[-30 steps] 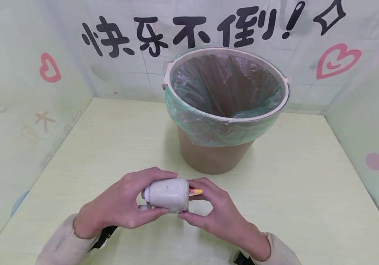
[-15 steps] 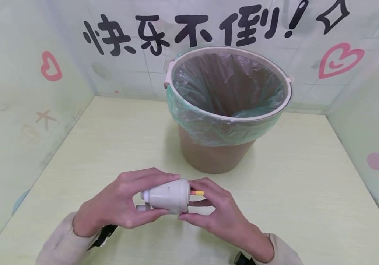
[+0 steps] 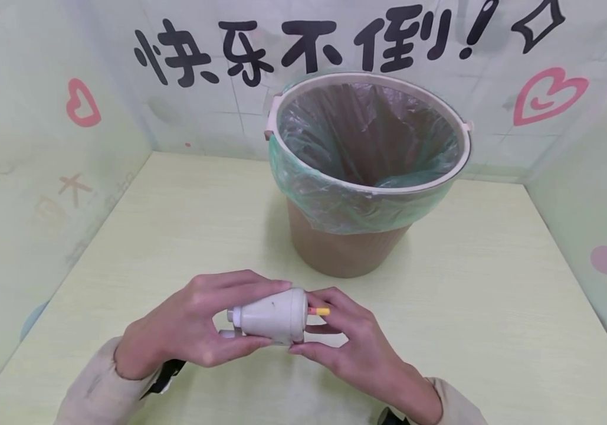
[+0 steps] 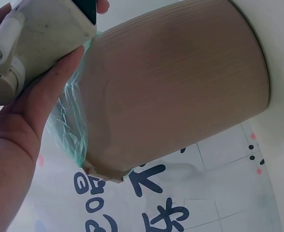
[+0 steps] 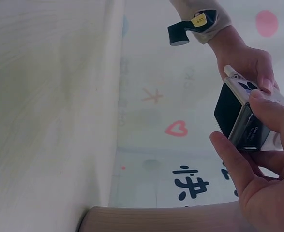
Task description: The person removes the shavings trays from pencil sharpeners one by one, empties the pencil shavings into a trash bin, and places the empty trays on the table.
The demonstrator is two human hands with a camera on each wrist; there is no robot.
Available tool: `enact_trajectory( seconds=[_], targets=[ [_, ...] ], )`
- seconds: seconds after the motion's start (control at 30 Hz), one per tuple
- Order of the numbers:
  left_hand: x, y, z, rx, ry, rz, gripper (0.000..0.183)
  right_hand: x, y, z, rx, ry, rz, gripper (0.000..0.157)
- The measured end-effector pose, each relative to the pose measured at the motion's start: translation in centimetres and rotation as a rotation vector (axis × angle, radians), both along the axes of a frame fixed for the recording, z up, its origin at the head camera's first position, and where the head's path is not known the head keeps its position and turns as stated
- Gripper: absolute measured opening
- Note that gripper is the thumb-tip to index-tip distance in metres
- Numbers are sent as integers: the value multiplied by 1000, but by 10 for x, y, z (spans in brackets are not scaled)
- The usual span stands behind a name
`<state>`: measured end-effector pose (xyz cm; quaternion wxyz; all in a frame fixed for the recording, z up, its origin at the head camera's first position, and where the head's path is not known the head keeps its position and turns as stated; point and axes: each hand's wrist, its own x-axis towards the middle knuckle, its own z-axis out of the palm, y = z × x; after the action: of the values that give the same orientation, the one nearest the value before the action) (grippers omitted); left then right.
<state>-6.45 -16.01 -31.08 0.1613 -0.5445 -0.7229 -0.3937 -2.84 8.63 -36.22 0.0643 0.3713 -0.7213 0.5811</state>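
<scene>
The left hand point(image 3: 192, 324) is clasping a smudged off-white crank pencil sharpener point(image 3: 271, 317), an orange-yellow stub point(image 3: 320, 311) jutting toward three o'clock; the half-curled right hand point(image 3: 358, 342) is pinching that end.

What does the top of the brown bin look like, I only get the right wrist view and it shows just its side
Observer: The head view shows it open, a greenish plastic bag lining the bin and hanging down outside.
Operator: Anything bright near what's being held?
Observer: A short yellow-and-red piece beside the pale device, near the right hand.
Operator: Any drawing right of the bin?
Observer: A pink heart, in the head view.
</scene>
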Motion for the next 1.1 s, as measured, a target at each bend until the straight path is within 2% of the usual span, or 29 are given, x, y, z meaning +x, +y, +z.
enact_trajectory(
  seconds=[0.27,0.47,0.67,0.9,1.1],
  targets=[
    [1,2,3,12,26,11,47,0,1,1,-42,37,-13,43],
    [2,1,6,12,13,-16,47,1,2,4,-47,19,12,44],
    [5,5,7,25,69,10,46,3,4,6,-45,5,-21,50],
    [5,-5,10,57,9,-38,47,2,10,8,-77,8,32,58],
    [2,-9,10,108,25,-36,45,-1,14,11,-113,48,21,63]
  ],
)
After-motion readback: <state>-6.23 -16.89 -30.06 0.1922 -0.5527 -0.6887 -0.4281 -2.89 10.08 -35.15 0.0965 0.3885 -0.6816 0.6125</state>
